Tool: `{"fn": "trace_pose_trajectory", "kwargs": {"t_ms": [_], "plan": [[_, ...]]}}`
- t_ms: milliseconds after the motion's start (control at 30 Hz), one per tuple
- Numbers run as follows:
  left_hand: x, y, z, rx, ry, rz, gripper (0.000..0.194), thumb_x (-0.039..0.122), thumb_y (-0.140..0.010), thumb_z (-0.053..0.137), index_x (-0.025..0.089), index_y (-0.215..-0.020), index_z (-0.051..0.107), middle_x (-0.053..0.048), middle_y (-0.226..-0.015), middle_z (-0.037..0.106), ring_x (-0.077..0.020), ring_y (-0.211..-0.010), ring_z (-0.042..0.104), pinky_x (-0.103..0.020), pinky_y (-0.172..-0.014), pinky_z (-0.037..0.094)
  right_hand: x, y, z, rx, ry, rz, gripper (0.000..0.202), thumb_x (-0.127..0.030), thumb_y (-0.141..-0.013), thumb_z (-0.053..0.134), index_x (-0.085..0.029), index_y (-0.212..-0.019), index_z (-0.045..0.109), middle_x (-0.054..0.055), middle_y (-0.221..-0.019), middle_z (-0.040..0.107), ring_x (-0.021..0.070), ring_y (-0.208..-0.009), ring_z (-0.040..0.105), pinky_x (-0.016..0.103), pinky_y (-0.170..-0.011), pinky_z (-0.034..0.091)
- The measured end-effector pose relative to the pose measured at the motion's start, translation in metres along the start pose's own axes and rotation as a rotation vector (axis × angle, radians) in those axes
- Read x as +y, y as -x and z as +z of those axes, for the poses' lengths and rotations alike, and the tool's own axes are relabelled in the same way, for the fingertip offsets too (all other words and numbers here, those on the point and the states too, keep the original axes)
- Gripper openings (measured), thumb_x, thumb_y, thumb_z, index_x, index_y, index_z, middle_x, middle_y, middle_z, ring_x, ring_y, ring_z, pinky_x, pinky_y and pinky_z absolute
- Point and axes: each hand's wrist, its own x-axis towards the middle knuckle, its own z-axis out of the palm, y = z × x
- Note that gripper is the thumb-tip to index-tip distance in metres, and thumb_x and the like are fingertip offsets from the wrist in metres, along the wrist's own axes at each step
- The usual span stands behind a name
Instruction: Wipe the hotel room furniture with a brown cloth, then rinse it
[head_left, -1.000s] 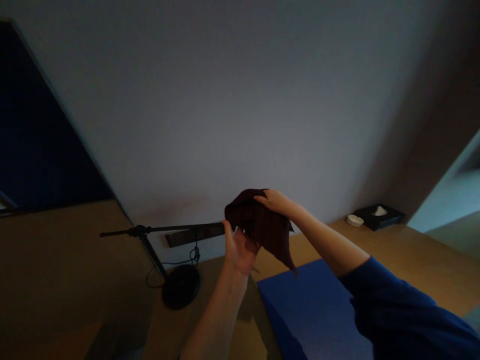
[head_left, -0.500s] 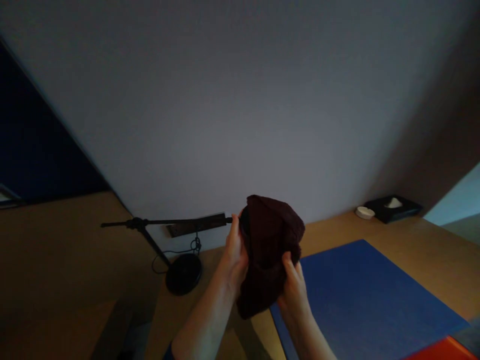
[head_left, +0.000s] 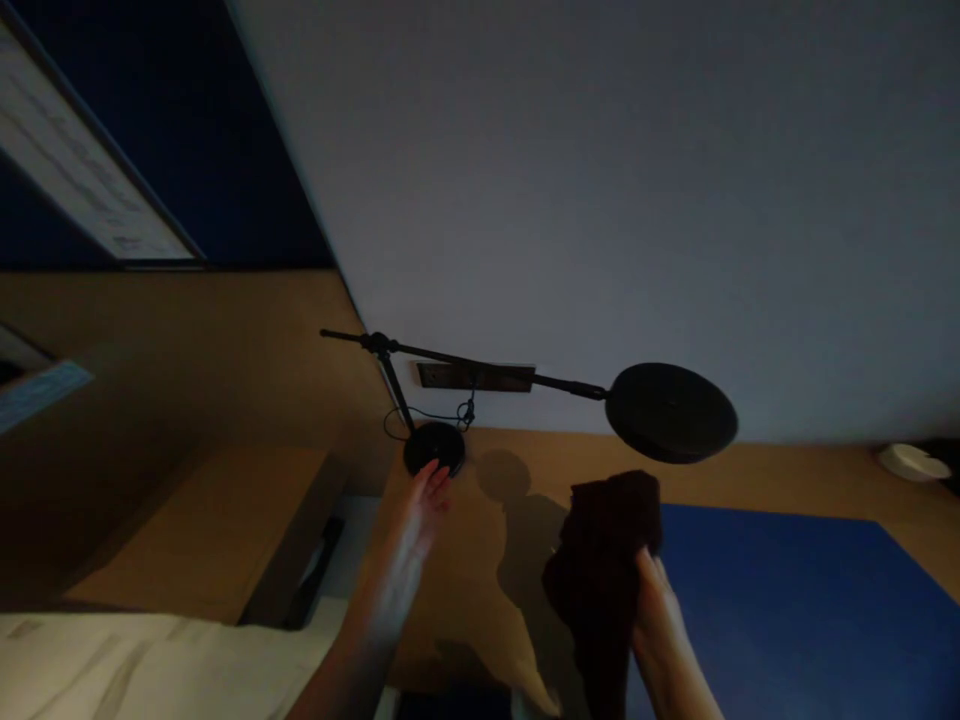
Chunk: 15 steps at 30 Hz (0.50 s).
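In the right hand (head_left: 655,602) hangs a maroon cloth (head_left: 606,565).

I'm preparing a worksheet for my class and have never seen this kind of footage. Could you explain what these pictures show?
There is no machine here: the two bare hands belong to a person. Every picture comes from one camera worn on that person's head, looking forward and down, so the arms reach in from below.

The right hand holds a dark cloth, which hangs bunched. The left hand is at the front of the base of a black lamp; whether it touches is hard to tell.

The lamp stands on a wooden desk. A blue mat lies on the desk to the right, with a white dish beyond it.
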Motion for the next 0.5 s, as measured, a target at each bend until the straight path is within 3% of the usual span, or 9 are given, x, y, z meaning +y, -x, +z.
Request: {"fn": "trace_pose_trajectory", "kwargs": {"t_ms": [67, 100, 200, 267, 333, 433, 500], "plan": [[0.022, -0.005, -0.014, 0.024, -0.049, 0.099, 0.036, 0.039, -0.072, 0.068, 0.022, -0.103, 0.063, -0.008, -0.112, 0.063, -0.018, -0.098, 0.059, -0.025, -0.067, 0.041, 0.005, -0.01, 0.027, -0.034, 0.021, 0.041, 0.062, -0.058, -0.058, 0.068, -0.024, -0.108, 0.059, 0.003, -0.084, 0.071, 0.0264, -0.076, 0.067, 0.04, -0.069, 0.056], [0.033, -0.008, -0.021, 0.037, -0.074, 0.147, 0.039, 0.042, -0.069, 0.07, 0.022, -0.102, 0.063, -0.008, -0.113, 0.063, -0.0189, -0.101, 0.058, -0.025, -0.068, 0.041, 0.004, -0.017, 0.042, -0.08, 0.068, -0.024, 0.061, -0.056, -0.06, 0.066, -0.022, -0.11, 0.058, 0.004, -0.089, 0.07, 0.0258, -0.08, 0.066, 0.039, -0.071, 0.055], [0.062, -0.023, -0.041, 0.067, -0.115, 0.268, 0.045, 0.047, -0.064, 0.074, 0.022, -0.1, 0.064, -0.008, -0.115, 0.062, -0.0207, -0.107, 0.055, -0.026, -0.072, 0.042, -0.015, -0.041, 0.098, -0.174, 0.37, -0.466, 0.047, -0.047, -0.07, 0.056, -0.018, -0.107, 0.058, 0.009, -0.098, 0.067, 0.0257, -0.09, 0.062, 0.039, -0.08, 0.051], [0.073, -0.033, -0.053, 0.07, -0.136, 0.304, 0.047, 0.05, -0.064, 0.073, 0.022, -0.101, 0.064, -0.009, -0.117, 0.061, -0.0217, -0.111, 0.054, -0.026, -0.075, 0.041, -0.034, -0.057, 0.15, -0.221, 0.7, -0.76, 0.036, -0.037, -0.074, 0.049, -0.015, -0.099, 0.06, 0.013, -0.097, 0.065, 0.0269, -0.093, 0.059, 0.041, -0.084, 0.049], [0.078, -0.044, -0.061, 0.071, -0.156, 0.289, 0.047, 0.052, -0.065, 0.072, 0.023, -0.101, 0.065, -0.01, -0.116, 0.062, -0.0231, -0.112, 0.053, -0.028, -0.076, 0.04, -0.049, -0.069, 0.212, -0.337, 1.072, -0.923, 0.03, -0.026, -0.076, 0.045, -0.013, -0.097, 0.062, 0.016, -0.097, 0.064, 0.0277, -0.094, 0.058, 0.042, -0.087, 0.046], [0.083, -0.059, -0.069, 0.06, -0.184, 0.221, 0.047, 0.053, -0.064, 0.072, 0.022, -0.099, 0.065, -0.011, -0.114, 0.063, -0.0247, -0.114, 0.053, -0.03, -0.079, 0.039, -0.056, -0.08, 0.306, -0.579, 1.462, -0.984, 0.036, -0.011, -0.079, 0.041, -0.015, -0.108, 0.062, 0.015, -0.106, 0.064, 0.0247, -0.101, 0.058, 0.038, -0.092, 0.043], [0.088, -0.069, -0.077, 0.047, -0.206, 0.189, 0.049, 0.053, -0.063, 0.073, 0.022, -0.099, 0.064, -0.012, -0.114, 0.064, -0.0259, -0.115, 0.052, -0.032, -0.08, 0.039, -0.053, -0.088, 0.351, -0.659, 1.532, -0.974, 0.038, -0.007, -0.079, 0.041, -0.018, -0.109, 0.063, 0.012, -0.11, 0.065, 0.0212, -0.103, 0.058, 0.033, -0.093, 0.043]]}}
